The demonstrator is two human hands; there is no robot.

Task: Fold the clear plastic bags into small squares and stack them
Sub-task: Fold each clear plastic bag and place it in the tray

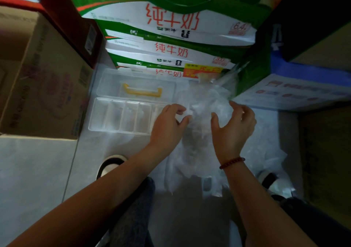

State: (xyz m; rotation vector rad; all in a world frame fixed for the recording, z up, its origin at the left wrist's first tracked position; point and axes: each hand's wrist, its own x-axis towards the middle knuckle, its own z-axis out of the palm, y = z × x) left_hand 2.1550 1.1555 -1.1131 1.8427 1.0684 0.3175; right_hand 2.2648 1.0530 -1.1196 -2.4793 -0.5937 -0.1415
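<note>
You are holding both hands, left hand (169, 121) and right hand (234, 125), half-curled, gripping nothing; the plastic bags (204, 102) are lying crumpled between your fingertips (light, limp, slippery). Pinch an edge.

Your clear plastic bags (201, 114) blur into one pale heap (no single edge or fold can be told apart), your right shoe (269, 180) sits half hidden under them, and the top milk carton (171, 19) is cut off by the upper edge.

Clear plastic bags (201, 132), crumpled loose heap (unfolded), on pale floor
</note>
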